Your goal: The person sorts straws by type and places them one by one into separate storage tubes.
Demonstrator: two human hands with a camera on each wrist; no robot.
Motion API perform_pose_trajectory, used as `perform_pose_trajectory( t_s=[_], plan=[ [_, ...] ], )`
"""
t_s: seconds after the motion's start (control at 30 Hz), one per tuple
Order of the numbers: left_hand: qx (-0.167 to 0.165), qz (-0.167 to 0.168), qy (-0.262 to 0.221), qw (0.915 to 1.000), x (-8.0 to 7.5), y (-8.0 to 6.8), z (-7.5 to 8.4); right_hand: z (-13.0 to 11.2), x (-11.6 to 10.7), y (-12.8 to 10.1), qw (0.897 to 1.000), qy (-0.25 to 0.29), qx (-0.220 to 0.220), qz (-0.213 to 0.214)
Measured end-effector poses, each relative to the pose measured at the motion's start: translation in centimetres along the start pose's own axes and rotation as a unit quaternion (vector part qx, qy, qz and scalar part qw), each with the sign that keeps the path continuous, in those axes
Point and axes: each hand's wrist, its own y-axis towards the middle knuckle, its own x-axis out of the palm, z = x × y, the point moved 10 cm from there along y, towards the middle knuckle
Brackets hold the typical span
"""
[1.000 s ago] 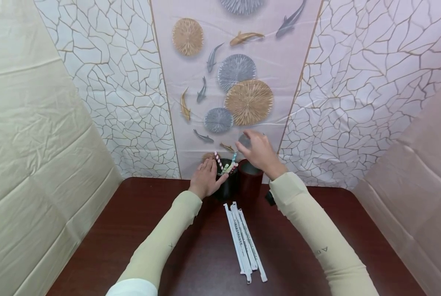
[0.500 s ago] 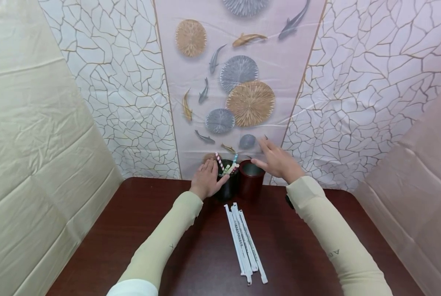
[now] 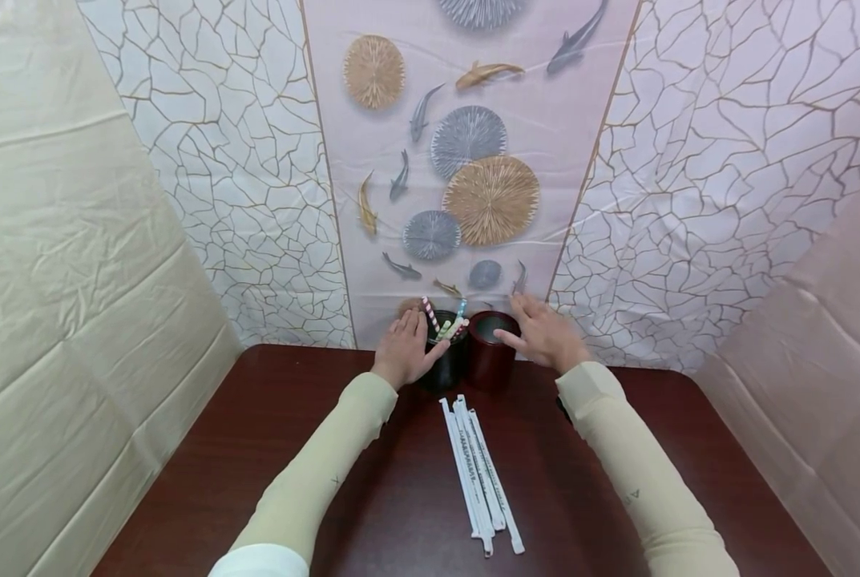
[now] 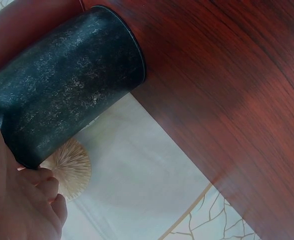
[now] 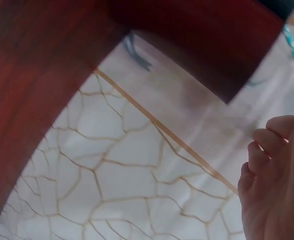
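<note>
My left hand (image 3: pixel 403 350) holds the black cup (image 3: pixel 450 370) near its rim, fingers along the far left side and thumb across the front. Several striped paper straws (image 3: pixel 431 314) stick out of that cup at different slants. Close on its right stands a dark red cup (image 3: pixel 489 369), upright, with no straw visible above its rim. Over this cup's right side hovers my right hand (image 3: pixel 551 338), thumb near the opening and fingers extended beyond it. In the right wrist view those fingers (image 5: pixel 269 142) show a gap from the red cup (image 5: pixel 206 50).
Several thin white paper-wrapped straws (image 3: pixel 478 481) lie in a loose bundle on the dark brown table (image 3: pixel 372 497), in front of the cups. A patterned cloth backdrop (image 3: pixel 430 160) rises right behind the cups. Pale cloth walls (image 3: pixel 98 320) flank both sides.
My right hand has moved from above the gap between the cups to the right, then lowered beside the red cup. The left hand has stayed on the black cup.
</note>
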Motion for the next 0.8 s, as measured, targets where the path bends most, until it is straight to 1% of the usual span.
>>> perform_pose_trajectory(
  t_s=[0.1,0.27,0.43,0.6,0.8],
  plan=[
    [-0.001,0.000,0.000,1.0000,0.0,-0.1,0.0,-0.2,1.2,0.2,1.000,0.008,-0.007,0.003],
    [-0.002,0.004,0.000,1.0000,-0.1,-0.1,0.0,-0.3,3.0,0.2,1.000,0.025,-0.006,-0.011],
    [-0.006,-0.001,-0.004,1.0000,0.2,-0.2,-0.1,-0.1,4.4,0.2,0.999,0.037,0.007,-0.017],
    [-0.009,0.002,-0.006,0.9999,0.2,-0.2,-0.3,0.1,5.1,0.3,0.999,0.048,0.014,0.000],
    [0.005,-0.008,0.003,1.0000,-0.1,0.2,0.0,0.4,5.3,0.2,0.999,0.040,0.028,0.012]
  ],
)
